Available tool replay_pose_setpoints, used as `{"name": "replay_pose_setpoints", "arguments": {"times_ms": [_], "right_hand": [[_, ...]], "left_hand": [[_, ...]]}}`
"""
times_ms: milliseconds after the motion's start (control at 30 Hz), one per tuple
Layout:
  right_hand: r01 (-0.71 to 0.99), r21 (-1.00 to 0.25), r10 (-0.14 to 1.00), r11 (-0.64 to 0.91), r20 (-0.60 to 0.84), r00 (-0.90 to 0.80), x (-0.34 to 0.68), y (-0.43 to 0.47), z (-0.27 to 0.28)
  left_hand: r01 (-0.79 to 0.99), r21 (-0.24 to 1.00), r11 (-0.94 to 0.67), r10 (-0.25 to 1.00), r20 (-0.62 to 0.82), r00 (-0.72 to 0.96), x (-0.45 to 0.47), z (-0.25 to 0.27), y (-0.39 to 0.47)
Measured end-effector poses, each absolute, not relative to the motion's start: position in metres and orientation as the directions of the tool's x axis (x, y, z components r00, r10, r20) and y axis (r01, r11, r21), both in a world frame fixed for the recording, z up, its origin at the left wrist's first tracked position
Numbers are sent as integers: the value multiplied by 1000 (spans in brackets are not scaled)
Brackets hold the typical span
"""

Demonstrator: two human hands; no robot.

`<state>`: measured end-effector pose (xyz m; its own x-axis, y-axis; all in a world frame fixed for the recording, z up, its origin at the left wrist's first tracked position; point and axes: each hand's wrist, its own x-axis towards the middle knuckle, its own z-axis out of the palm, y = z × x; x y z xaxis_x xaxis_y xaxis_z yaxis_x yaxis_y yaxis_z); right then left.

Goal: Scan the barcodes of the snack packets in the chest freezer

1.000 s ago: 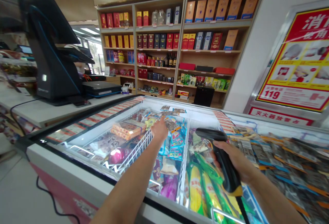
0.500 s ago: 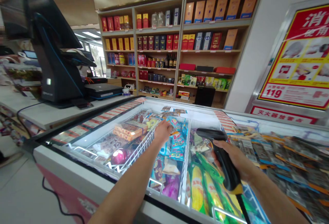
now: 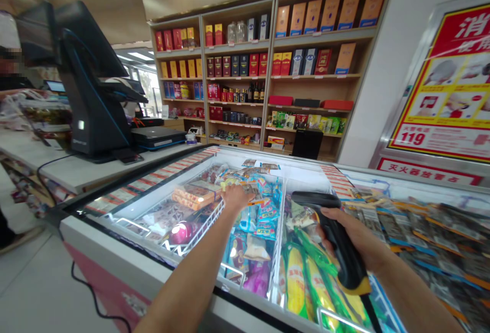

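Our 2 hands are well apart. Right hand point(image 3: 354, 241): wrapped around the grip of a black-and-yellow scanner point(image 3: 346, 251), its head pointing left and its cable running down toward the near edge. We see the scanner held above the corn packs point(image 3: 296, 282), yellow and green, in the right part of the chest freezer point(image 3: 111, 264).

Left hand point(image 3: 235, 198): arm stretched toward the far side, hand over the brown packs point(image 3: 251, 188) in the middle section. We cannot tell whether its fingers grip a pack or only hover by it; the fingertips are partly hidden.

Just right of that hand we note a stack of blue packs point(image 3: 266, 215), with a purple pack point(image 3: 257, 278) nearer us. A white wire divider point(image 3: 209, 222) runs along the left of this section; beyond it lie orange-patterned packs point(image 3: 193, 196) and a shiny magenta item point(image 3: 181, 232).

Far right, we log a broad heap of dark packs point(image 3: 424, 241) with blue and orange edges. Left: a counter point(image 3: 57, 172) carrying a black terminal point(image 3: 90, 98). Far side: a 3-bay shelf unit point(image 3: 237, 85) of boxes and bottles.
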<state>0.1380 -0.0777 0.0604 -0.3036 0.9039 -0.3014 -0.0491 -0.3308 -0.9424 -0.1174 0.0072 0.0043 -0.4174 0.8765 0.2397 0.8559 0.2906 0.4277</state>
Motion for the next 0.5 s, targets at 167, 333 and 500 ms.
{"name": "replay_pose_setpoints", "arguments": {"times_ms": [167,333,500], "right_hand": [[34,-968,897,-249,-244,-369,132,-80,58],[16,-977,901,-214,-204,-384,127,-83,58],[7,-974,905,-226,-213,-368,121,-87,54]], "left_hand": [[502,865,22,879,223,-423,-111,5,14],[47,969,-241,888,239,-393,-113,-1,25],[-107,945,-310,903,258,-343,-116,-5,27]]}}
